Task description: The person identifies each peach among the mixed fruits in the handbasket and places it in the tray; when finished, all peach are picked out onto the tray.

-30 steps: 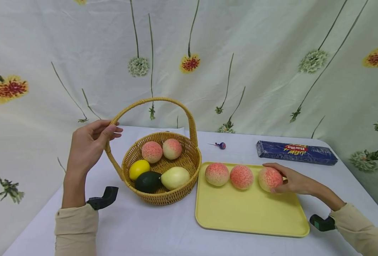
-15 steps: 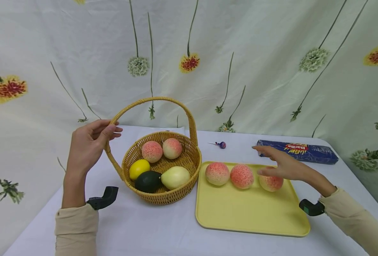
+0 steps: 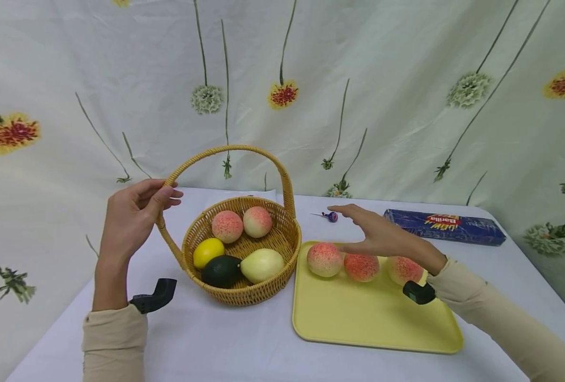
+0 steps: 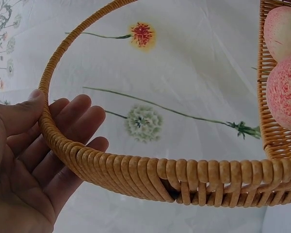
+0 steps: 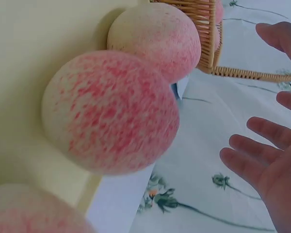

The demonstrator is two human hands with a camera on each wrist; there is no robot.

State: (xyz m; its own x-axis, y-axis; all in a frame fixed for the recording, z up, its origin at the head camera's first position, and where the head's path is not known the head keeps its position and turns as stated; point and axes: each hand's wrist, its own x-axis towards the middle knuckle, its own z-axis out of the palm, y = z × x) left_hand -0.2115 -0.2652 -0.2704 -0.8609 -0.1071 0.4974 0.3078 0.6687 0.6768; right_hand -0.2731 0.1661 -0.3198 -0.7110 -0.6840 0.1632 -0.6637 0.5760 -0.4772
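On the worktop, the left hand (image 3: 131, 215) curls its fingers round the basket handle (image 3: 225, 154) at nine o'clock, while the right hand (image 3: 383, 236) hovers with fingers spread above the peaches (image 3: 324, 259) on the tray (image 3: 359, 318) at three o'clock.

Tan wicker basket (image 3: 244, 249); pale yellow tray (image 3: 373, 318); pink-speckled cream peaches (image 3: 324, 259); white tablecloth (image 3: 225, 345); floral backdrop (image 3: 359, 79).

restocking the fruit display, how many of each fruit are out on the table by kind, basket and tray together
peaches: 5, with 2 in the basket and 3 on the tray
lemon: 1
avocado: 1
pear: 1
total: 8
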